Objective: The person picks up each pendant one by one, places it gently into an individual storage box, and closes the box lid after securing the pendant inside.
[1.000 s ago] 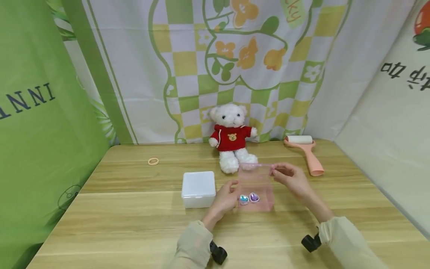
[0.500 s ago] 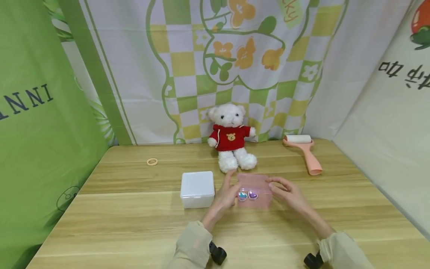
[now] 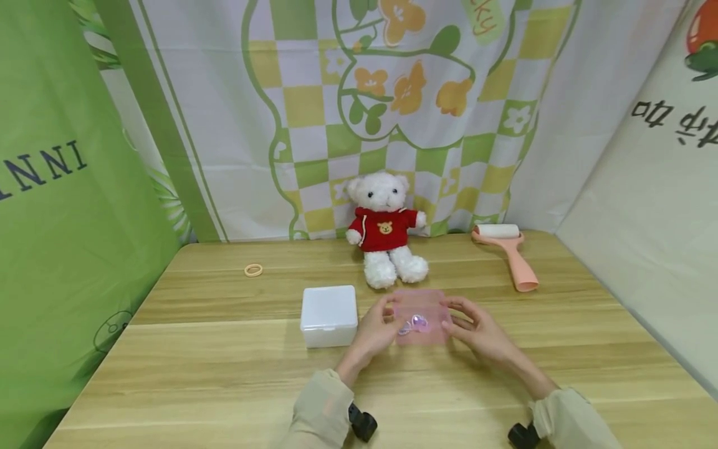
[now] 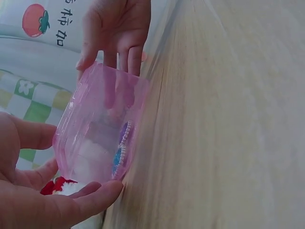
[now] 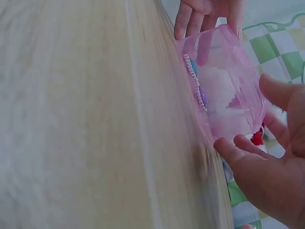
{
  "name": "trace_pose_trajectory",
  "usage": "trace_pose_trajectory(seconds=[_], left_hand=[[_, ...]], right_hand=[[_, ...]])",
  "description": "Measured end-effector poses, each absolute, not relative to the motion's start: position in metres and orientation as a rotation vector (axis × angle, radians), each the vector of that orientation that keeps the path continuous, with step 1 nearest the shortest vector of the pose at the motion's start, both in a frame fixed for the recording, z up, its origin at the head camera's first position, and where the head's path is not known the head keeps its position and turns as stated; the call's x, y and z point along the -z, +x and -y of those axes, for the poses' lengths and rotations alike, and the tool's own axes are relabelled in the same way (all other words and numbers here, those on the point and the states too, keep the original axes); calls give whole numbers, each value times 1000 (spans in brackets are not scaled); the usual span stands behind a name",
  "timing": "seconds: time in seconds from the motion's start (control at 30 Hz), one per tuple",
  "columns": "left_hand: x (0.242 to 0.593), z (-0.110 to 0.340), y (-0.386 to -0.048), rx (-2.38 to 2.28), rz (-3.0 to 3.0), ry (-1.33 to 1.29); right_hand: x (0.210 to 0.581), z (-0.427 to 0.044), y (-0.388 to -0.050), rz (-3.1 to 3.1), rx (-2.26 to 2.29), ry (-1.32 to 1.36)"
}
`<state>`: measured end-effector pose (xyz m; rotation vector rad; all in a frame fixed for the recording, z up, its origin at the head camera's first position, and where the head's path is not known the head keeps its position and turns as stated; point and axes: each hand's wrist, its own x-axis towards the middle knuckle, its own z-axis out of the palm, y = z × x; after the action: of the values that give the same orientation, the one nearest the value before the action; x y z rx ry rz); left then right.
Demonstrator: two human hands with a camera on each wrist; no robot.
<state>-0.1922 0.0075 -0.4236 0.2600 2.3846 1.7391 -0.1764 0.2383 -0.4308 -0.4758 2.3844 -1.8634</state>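
Observation:
A see-through pink plastic box (image 3: 429, 302) with its lid down sits on the table between my hands. Inside lie two heart-shaped gems with pearly rims: a purple gem (image 3: 419, 322) and a blue gem (image 4: 117, 160). My left hand (image 3: 373, 332) grips the box's left end, thumb and fingers spread over its lid side and bottom edge. At the right end my right hand (image 3: 483, 332) holds it the same way, as the right wrist view also shows. Just left of my left hand stands a white lidded box (image 3: 329, 315).
A white teddy bear (image 3: 386, 229) in a red hoodie sits behind the pink box. A lint roller (image 3: 513, 255) with a peach handle lies at the back right, and a beige ring (image 3: 253, 270) at the back left. Printed curtains (image 3: 314, 125) surround the wooden table (image 3: 224, 374).
The pink box's raised lid has come down and covers the gems. My right hand has moved down from the lid's edge to the box's right side; my left hand stays at the left end.

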Motion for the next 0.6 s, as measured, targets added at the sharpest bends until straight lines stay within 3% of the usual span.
trace_pose_trajectory(seconds=[0.6], left_hand=[[427,-7,-188,-1761,-2331,258]], right_hand=[[442,-234,-175,-2461,1826,-407]])
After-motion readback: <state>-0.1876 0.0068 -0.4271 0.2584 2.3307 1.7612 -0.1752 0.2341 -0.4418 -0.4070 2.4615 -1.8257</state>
